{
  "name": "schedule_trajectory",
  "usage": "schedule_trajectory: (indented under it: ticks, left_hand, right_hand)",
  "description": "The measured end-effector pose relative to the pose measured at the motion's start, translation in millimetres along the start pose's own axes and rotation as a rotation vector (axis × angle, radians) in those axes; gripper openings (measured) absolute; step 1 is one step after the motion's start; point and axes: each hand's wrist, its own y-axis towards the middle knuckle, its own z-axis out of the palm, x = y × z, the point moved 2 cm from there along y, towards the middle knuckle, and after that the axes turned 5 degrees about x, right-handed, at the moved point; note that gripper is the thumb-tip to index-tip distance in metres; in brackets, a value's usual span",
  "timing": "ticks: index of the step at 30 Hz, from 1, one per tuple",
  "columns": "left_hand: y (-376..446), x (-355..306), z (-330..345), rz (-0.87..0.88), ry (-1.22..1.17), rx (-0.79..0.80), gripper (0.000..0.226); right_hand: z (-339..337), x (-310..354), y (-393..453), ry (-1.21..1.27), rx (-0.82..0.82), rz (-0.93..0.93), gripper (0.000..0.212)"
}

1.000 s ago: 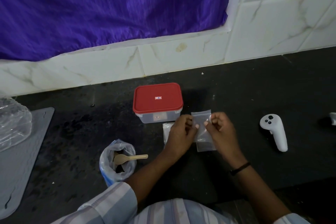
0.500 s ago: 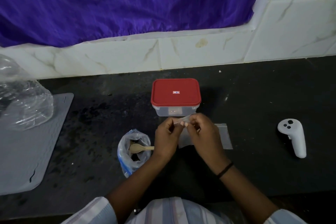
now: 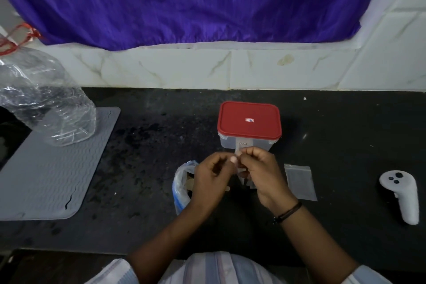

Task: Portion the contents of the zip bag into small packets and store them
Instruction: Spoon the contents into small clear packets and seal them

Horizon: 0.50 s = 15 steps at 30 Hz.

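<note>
My left hand (image 3: pixel 211 177) and my right hand (image 3: pixel 262 173) meet above the dark counter, both pinching the top edge of a small clear packet (image 3: pixel 242 169) that hangs between them, mostly hidden by the fingers. To the left stands the open zip bag (image 3: pixel 181 188) with a blue edge; a wooden spoon (image 3: pixel 190 184) lies inside it, partly covered by my left hand. Another small clear packet (image 3: pixel 299 180) lies flat to the right of my right hand. Just behind my hands is a clear container with a shut red lid (image 3: pixel 250 120).
A white handheld controller (image 3: pixel 402 196) lies at the right on the black counter (image 3: pixel 161 145). A grey ribbed mat (image 3: pixel 53 168) covers the left side, with a large clear plastic bottle (image 3: pixel 43 99) on it. A tiled wall and purple curtain (image 3: pixel 184 0) stand behind.
Both hands lifted the packet from the counter and brought it closer together near the container. The view has shifted left, so objects appear further right.
</note>
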Motion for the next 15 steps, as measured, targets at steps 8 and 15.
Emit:
schedule_trajectory:
  ticks: [8, 15]
  left_hand:
    - [6.5, -12.2, -28.9, -0.23, -0.065, -0.04, 0.014]
    - [8.2, -12.0, -52.9, -0.171, 0.55, -0.137, 0.017]
  right_hand:
    - [23.6, -1.0, -3.1, -0.098, 0.111, -0.03, 0.011]
    - [41.0, 2.5, -8.7, -0.865, -0.043, -0.386, 0.011]
